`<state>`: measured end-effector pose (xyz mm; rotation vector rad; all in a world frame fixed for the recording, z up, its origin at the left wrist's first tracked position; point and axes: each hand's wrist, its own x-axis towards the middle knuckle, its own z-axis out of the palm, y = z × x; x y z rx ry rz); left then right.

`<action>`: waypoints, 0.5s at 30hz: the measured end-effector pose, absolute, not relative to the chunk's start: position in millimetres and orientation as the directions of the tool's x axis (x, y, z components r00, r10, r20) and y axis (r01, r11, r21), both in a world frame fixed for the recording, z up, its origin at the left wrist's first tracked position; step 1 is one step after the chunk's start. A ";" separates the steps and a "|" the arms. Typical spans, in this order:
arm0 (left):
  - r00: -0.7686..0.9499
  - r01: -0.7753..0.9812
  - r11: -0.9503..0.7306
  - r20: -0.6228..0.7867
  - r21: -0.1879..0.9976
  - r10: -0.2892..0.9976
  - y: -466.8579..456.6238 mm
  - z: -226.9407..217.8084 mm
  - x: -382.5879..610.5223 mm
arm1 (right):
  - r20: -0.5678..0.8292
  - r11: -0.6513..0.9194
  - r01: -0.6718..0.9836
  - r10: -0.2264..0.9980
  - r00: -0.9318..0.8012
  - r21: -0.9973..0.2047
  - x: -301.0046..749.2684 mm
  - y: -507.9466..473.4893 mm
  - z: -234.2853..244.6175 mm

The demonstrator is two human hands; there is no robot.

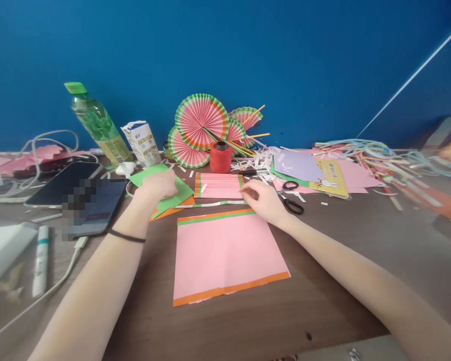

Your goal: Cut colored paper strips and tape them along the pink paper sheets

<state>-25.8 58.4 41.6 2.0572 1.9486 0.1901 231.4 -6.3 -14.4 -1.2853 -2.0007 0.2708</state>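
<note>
My left hand (pixel 160 185) is over a green paper sheet (pixel 181 188), its fingers curled in and their tips hidden. Orange paper (pixel 173 211) sticks out from under that sheet. With thumb and fingers bent together, my right hand (pixel 263 200) is at the right edge of a pleated pink paper (pixel 218 185); whatever is between its fingertips is too small to make out. A narrow green-and-white paper strip (pixel 214 204) lies between the two hands. Nearer me is a flat pink sheet (pixel 229 255) with orange and green bands along its far edge and an orange band along its near edge.
Red thread spool (pixel 220 159) and round paper fans (pixel 202 122) stand by the blue wall. Black-handled scissors (pixel 293 205) lie beyond my right wrist. Phones (pixel 65 184), a green-capped bottle (pixel 97 125), a carton (pixel 143 143) and a marker (pixel 41 260) are at left; papers (pixel 296 164) at right.
</note>
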 end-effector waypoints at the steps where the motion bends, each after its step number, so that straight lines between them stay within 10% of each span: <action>1: 0.037 0.981 -0.006 -0.157 0.193 0.987 57.4 42.6 -24.7 | 0.479 0.488 0.701 0.846 -0.234 -0.521 230.9 -6.9 -15.2; 5: 0.065 0.988 -0.054 -0.072 0.144 0.995 53.2 50.0 -19.6 | 0.536 0.525 0.692 0.812 -0.232 -0.496 229.1 -8.3 -17.7; 15: 0.482 0.536 -0.373 0.088 0.757 0.872 31.1 57.9 22.9 | 0.677 0.648 0.525 0.715 -0.172 -0.552 222.8 -15.8 -19.8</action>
